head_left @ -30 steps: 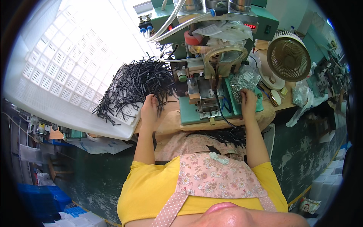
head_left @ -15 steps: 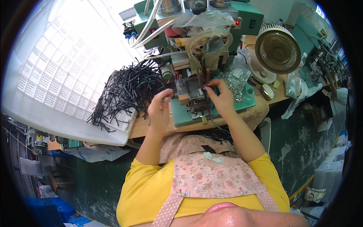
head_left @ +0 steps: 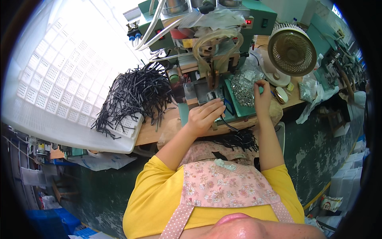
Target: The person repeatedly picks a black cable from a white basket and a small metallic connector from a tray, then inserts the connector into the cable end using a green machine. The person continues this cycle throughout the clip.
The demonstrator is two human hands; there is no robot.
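Note:
My left hand (head_left: pixel 206 116) lies across the front of a green bench machine (head_left: pixel 260 10), its fingers together and their tips closed on a black strip (head_left: pixel 229 124) that trails down toward my lap. Just beyond those fingertips is the metal fixture (head_left: pixel 213 95) under the machine's head. To the right, my right hand (head_left: pixel 262 97) is raised at the edge of a heap of small shiny metal parts (head_left: pixel 243 88) in clear plastic. Its thumb and finger curl into a pinch beside a green knob; whatever they hold is too small to make out.
A big pile of black strips (head_left: pixel 135 93) rests on a white perforated crate (head_left: pixel 129 126) at the left. A round desk fan (head_left: pixel 292 51) stands at the back right, near a small white-and-gold oval object (head_left: pixel 281 95). More black strips (head_left: pixel 242 139) lie on my lap.
My left hand has moved right, from near the strip pile to the strip at the fixture. My right hand has left the fixture and moved right to the metal parts.

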